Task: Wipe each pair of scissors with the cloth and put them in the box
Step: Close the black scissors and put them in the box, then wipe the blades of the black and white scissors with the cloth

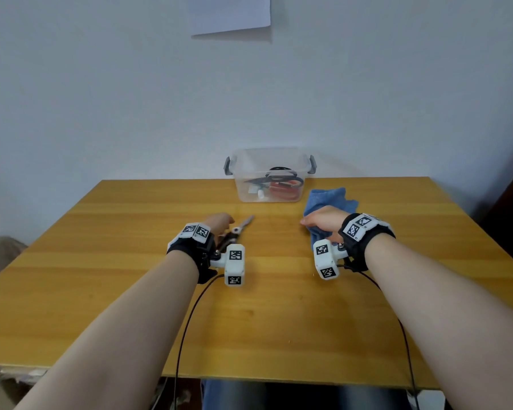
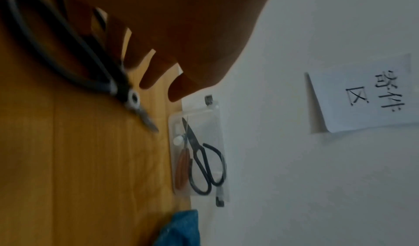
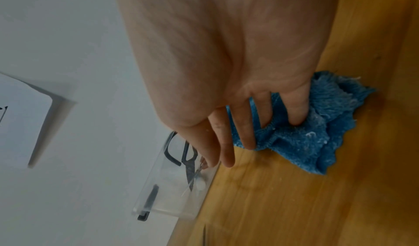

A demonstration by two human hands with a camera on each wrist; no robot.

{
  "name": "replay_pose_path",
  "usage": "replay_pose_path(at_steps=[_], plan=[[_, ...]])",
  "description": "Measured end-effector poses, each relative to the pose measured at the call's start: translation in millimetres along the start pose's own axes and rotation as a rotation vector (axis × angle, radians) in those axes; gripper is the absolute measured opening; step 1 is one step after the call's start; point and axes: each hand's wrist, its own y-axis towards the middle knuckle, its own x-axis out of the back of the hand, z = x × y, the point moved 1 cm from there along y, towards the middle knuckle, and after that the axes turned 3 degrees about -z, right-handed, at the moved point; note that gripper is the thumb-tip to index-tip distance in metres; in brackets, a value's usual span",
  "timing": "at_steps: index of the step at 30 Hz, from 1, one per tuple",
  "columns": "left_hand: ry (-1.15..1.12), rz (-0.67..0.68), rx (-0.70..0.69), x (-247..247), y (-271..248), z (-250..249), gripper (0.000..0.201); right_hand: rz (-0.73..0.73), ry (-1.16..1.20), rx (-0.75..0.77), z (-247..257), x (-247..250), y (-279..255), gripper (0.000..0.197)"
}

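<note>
A pair of scissors (image 1: pixel 245 224) (image 2: pixel 133 97) with black handles and short grey blades lies on the wooden table (image 1: pixel 249 321). My left hand (image 1: pixel 219 221) (image 2: pixel 181 35) reaches over its handles with fairly straight fingers; I cannot tell whether they touch. My right hand (image 1: pixel 323 221) (image 3: pixel 226 70) lies on the crumpled blue cloth (image 1: pixel 329 199) (image 3: pixel 306 142), with the two outer fingers pressed into it. The clear box (image 1: pixel 249 173) (image 2: pixel 213 124) (image 3: pixel 172 196) stands at the table's far edge and holds black scissors (image 1: pixel 279 179) (image 2: pixel 201 160) (image 3: pixel 188 160) and a red-handled pair (image 1: pixel 282 189) (image 2: pixel 182 169).
The box has grey latches and no lid on it. A white paper sheet (image 1: pixel 228 13) (image 2: pixel 374 95) hangs on the wall behind. Black cables (image 1: pixel 187 321) run from both wrist cameras across the near table to its front edge.
</note>
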Motion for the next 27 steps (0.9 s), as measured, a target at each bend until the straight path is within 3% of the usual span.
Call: replay_pose_path(at_steps=[4, 8, 10, 15, 18, 21, 24, 25, 27], plan=[[-0.127, 0.126, -0.008, -21, -12, 7, 0.01, -0.019, 0.011, 0.038, -5, -4, 3, 0.031], [0.025, 0.066, -0.087, -39, -7, 18, 0.02, 0.004, -0.04, 0.079, -11, -5, -4, 0.028], [0.032, 0.128, -0.061, -52, -6, 20, 0.026, 0.017, -0.163, 0.096, -16, -6, -9, 0.035], [0.168, 0.171, -0.115, -82, -17, 13, 0.003, 0.031, -0.418, 0.249, -16, -12, -15, 0.031], [0.136, 0.198, -0.115, -96, -29, 11, 0.005, 0.059, -0.439, 0.314, -15, -9, -20, 0.022], [0.016, 0.125, -0.15, -102, -28, 11, 0.023, -0.033, -0.265, 0.396, -16, -3, -14, 0.015], [-0.214, 0.125, -0.189, -96, -26, 6, 0.028, -0.365, 0.061, 0.462, -12, 9, -10, 0.008], [-0.298, 0.133, -0.207, -91, -28, 2, 0.025, -0.399, 0.153, 0.478, -8, 11, -11, 0.009], [-0.367, 0.129, -0.278, -79, -34, -7, 0.02, -0.268, 0.248, 0.451, 2, 12, -17, 0.019]])
